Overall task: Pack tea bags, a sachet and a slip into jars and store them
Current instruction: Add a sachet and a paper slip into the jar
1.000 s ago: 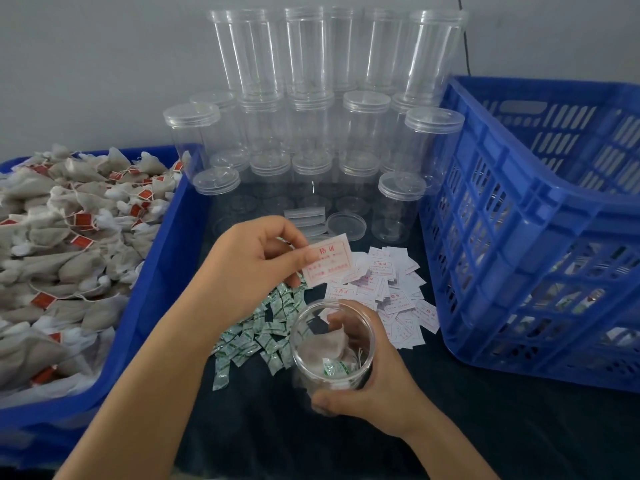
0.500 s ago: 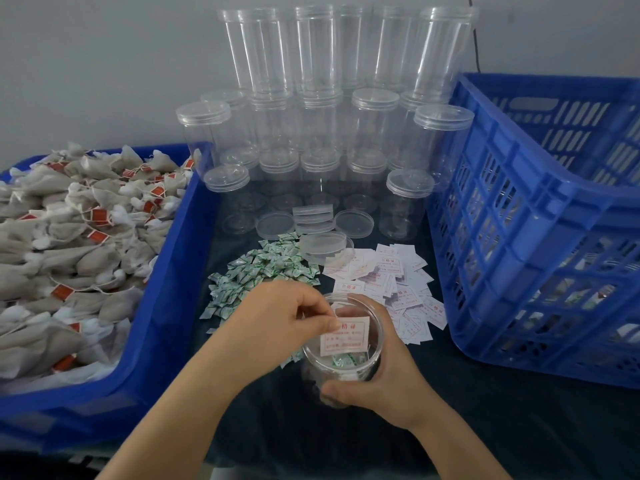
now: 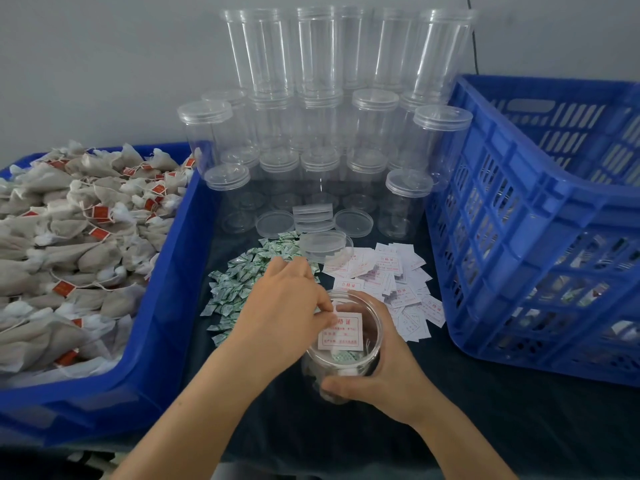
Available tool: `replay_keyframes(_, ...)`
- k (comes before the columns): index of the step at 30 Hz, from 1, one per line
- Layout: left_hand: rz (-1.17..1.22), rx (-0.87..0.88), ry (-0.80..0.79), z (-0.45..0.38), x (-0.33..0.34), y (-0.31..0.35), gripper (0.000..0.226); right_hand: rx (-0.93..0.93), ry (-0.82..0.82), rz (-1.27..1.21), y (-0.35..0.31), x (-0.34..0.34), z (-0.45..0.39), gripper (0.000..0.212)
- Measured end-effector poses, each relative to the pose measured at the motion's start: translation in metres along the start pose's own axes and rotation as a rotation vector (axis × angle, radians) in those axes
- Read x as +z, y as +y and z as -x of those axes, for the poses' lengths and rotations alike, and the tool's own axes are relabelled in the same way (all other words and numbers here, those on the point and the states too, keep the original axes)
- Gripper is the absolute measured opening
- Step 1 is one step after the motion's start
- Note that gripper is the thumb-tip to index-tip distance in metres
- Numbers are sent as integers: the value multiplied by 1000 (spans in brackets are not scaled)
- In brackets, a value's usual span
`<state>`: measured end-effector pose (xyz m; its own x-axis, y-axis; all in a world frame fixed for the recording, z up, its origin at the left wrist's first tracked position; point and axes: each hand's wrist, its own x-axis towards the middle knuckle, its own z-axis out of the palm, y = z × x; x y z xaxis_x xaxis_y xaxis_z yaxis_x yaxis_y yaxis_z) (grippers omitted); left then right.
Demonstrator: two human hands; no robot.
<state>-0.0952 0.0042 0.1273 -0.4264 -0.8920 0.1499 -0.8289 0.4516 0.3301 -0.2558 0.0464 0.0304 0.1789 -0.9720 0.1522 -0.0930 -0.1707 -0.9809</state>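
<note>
One view, from my head: my right hand (image 3: 377,368) is wrapped round the open jar (image 3: 343,344) on the dark surface (image 3: 485,427), steadying it, while my left hand (image 3: 287,306) pinches the slip (image 3: 341,331) flat across the mouth. The loose lid (image 3: 323,244) lies straight beyond, nearer my left; I judge capping comes next.

Left hand (image 3: 284,306) reaches in, fingertips pinched together; right hand (image 3: 377,368) is curled in a grip
</note>
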Motion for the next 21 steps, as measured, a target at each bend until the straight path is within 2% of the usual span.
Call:
replay_keyframes(7,-18,20,-52,-2,-2,-4,30,21,-16,34,-4,0,0,97)
replay_keyframes(15,-39,65,-37,1,2,-10,43,32,-38,73,-11,0,1,96)
replay_keyframes(18,-1,76,-13,3,3,-13,41,43,-3,107,-15,1,3,103)
replay_keyframes(21,133,64,30,5,3,-13,32,83,1,185,-17,-2,3,110)
